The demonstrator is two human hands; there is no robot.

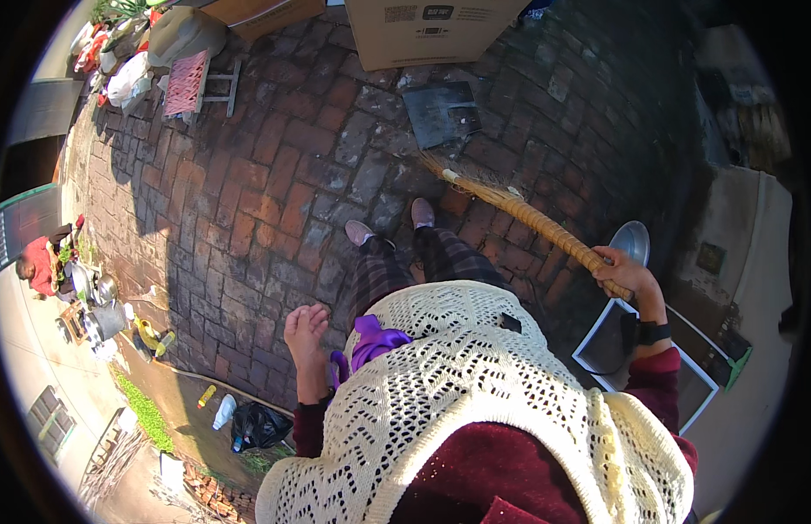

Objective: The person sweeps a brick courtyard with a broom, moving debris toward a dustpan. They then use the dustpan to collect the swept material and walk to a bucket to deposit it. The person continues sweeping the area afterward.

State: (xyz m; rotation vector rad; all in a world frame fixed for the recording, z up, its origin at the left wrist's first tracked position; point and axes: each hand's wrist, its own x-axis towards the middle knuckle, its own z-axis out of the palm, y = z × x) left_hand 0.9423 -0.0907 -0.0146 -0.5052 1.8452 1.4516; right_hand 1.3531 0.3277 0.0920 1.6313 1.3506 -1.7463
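Note:
My right hand [621,272] is closed around the bound handle end of a straw broom [543,226], which slants up and left over the brick paving. Its bristle tips are close to a dark flat sheet [442,114] lying on the bricks in front of a large cardboard box [425,33]. My left hand [306,327] hangs beside my waist with nothing in it, its fingers loosely curled. A purple ribbon bow [376,340] lies against my cream knitted top near that hand.
A small woven stool [186,85] stands at upper left by piled bags. A metal basin [631,242], a white-framed screen [687,380] and a green-headed tool [738,368] are at right. Lower left lie a black plastic bag [258,426] and bottles; a person in red [42,265] sits far left.

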